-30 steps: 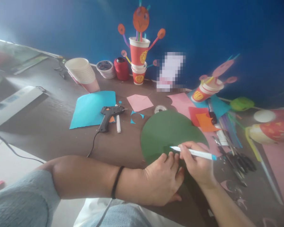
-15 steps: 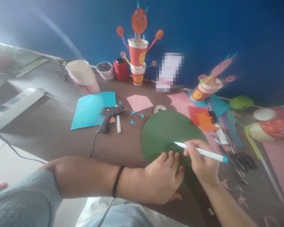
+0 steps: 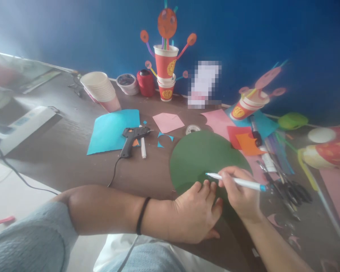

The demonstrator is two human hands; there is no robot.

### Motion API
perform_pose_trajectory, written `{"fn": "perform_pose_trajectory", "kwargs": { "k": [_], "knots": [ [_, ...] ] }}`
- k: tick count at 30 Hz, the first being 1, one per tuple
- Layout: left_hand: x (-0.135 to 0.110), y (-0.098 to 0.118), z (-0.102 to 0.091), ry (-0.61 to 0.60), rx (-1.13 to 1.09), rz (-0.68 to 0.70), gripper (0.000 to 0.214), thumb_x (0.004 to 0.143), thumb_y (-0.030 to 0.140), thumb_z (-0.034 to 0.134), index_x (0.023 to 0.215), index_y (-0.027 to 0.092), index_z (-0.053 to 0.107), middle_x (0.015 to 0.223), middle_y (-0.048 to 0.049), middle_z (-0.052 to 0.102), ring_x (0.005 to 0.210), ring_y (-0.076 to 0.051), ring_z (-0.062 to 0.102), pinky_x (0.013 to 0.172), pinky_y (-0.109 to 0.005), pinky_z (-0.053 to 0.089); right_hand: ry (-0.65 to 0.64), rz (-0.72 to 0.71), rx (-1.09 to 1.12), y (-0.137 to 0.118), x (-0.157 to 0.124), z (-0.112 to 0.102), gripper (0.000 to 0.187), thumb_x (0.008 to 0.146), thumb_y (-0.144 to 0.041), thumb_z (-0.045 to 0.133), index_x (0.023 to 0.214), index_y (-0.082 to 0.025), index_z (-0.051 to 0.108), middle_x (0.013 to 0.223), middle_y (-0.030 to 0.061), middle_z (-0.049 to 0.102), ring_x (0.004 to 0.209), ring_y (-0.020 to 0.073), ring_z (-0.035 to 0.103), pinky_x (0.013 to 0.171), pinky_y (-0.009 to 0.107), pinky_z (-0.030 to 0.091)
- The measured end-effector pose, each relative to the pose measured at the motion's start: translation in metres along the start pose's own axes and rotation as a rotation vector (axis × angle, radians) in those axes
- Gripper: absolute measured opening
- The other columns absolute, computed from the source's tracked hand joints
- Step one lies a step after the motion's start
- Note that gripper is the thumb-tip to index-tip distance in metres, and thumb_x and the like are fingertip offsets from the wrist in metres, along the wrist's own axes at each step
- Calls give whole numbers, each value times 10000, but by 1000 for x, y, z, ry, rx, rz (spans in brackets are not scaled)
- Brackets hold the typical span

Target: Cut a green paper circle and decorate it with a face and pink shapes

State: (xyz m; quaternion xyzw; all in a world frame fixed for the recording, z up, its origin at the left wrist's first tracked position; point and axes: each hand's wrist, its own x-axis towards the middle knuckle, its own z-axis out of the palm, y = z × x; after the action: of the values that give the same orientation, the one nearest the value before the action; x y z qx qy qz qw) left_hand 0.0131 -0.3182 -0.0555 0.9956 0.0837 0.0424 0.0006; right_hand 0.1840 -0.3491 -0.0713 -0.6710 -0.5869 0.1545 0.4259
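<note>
A dark green paper circle point(image 3: 198, 155) lies on the brown table point(image 3: 68, 147) in front of me. My left hand point(image 3: 197, 213) rests flat on its near edge, fingers stretched forward. My right hand point(image 3: 239, 194) grips a white pen with a blue cap end point(image 3: 243, 183), its tip touching the green paper just beyond my left fingertips. A faint drawn mark sits near the tip.
A black glue gun point(image 3: 132, 138) and a white marker point(image 3: 143, 145) lie by a blue sheet point(image 3: 113, 130). Pink paper point(image 3: 167, 122), tape roll point(image 3: 192, 129), stacked cups point(image 3: 100, 90), a red cup figure point(image 3: 166, 66), scissors point(image 3: 289, 190) and paper scraps surround the work area.
The pen tip has shifted slightly over the green paper, first right, then back left. My left hand has stayed pressed on the paper.
</note>
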Motion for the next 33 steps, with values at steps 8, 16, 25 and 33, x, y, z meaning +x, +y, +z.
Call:
{"fn": "perform_pose_trajectory", "kwargs": {
  "k": [8,16,25,33],
  "knots": [
    [0,1,2,6,15,-2,704,841,600,435,1264,38,475,1270,-273,488,1183,-395,450,903,-443,321,0,6,-32,2,-1,0,109,839,-249,522,754,-203,571,555,-19,585,536,146,584,500,240,430],
    [-1,1,2,-1,12,3,699,851,592,425,1272,34,466,1297,-283,461,1183,-399,449,906,-447,318,-12,-7,-74,0,-1,-1,112,831,-245,514,743,-207,572,550,-18,587,528,147,575,499,242,428],
    [0,0,2,-8,4,6,705,851,593,424,1268,27,467,1281,-288,471,1191,-409,440,909,-448,316,-41,-8,-90,0,1,-1,133,834,-253,507,728,-204,569,555,-13,592,539,149,587,496,237,429],
    [1,1,1,-18,-8,1,716,840,595,444,1268,22,466,1271,-289,475,1197,-409,432,918,-445,314,-42,-8,-61,0,0,-1,124,827,-231,509,719,-196,559,557,-22,582,515,128,568,501,221,424]
  ]
}}
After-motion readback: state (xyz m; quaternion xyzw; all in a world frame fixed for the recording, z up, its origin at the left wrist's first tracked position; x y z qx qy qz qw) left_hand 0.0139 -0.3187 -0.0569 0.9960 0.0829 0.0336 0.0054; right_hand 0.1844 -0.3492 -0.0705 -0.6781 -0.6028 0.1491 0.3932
